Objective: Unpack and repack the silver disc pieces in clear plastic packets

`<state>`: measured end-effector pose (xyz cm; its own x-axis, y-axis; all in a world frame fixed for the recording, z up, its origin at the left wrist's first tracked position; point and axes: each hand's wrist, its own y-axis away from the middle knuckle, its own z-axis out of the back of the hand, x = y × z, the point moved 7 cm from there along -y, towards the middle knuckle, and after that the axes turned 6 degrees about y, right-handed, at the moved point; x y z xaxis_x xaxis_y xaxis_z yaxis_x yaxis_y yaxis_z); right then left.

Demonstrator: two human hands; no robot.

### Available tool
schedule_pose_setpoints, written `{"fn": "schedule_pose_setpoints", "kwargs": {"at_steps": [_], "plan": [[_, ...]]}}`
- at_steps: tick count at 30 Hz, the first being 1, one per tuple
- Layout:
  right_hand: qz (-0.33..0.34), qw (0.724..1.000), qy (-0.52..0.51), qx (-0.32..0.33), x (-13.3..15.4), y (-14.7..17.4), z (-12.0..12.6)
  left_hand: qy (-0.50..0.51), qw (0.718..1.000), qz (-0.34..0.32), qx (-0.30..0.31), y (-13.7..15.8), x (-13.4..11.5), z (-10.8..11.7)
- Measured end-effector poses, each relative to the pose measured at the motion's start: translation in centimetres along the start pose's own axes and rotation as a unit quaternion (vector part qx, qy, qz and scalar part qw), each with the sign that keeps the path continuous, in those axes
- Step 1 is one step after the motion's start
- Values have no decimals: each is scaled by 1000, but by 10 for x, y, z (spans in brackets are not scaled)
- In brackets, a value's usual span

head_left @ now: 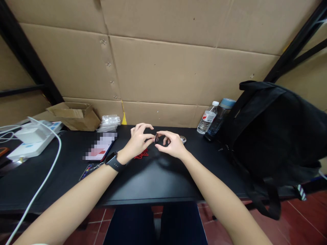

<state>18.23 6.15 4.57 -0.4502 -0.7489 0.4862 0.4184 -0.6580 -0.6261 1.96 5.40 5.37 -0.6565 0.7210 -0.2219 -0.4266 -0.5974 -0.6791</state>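
Note:
Just above the tabletop, my two hands meet at a small round shiny disc [156, 138], held on edge with a dark face. My right hand [172, 144] grips its rim between thumb and forefinger, the other fingers curled behind. From the other side, my left hand [139, 139] pinches the near edge at the thumb tip, while its upper fingers arch away. What the disc is exactly is too small to tell. A bundle of red cord [141, 154] lies below my left hand. Partly hidden behind my right hand is a small silvery round piece [183, 139].
A phone [100, 148] and a keychain [87, 171] lie left of my hands. Farther left are an open cardboard box [76, 115], clear plastic packaging [109, 122] and white power strips [33, 141] with cables. Two bottles [208, 117] and a black backpack [276, 136] stand right.

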Motion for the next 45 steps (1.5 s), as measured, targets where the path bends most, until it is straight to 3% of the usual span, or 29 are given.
{"fn": "schedule_pose_setpoints", "kwargs": {"at_steps": [16, 27, 33, 39, 45], "plan": [[-39, 998, -41, 30, -2, 3, -5, -24, 999, -6, -47, 0, -11, 8], [-63, 994, -79, 42, -9, 4, -11, -88, 995, -38, -20, 1, -24, 9], [-123, 971, -199, 57, -21, 4, -17, -106, 993, -47, -31, 1, -28, 12], [-134, 956, -237, 108, -24, 4, -18, -95, 993, -52, -41, 3, -25, 11], [-154, 963, -208, 69, -35, 3, -18, -86, 994, -46, -50, 3, -24, 11]]}}
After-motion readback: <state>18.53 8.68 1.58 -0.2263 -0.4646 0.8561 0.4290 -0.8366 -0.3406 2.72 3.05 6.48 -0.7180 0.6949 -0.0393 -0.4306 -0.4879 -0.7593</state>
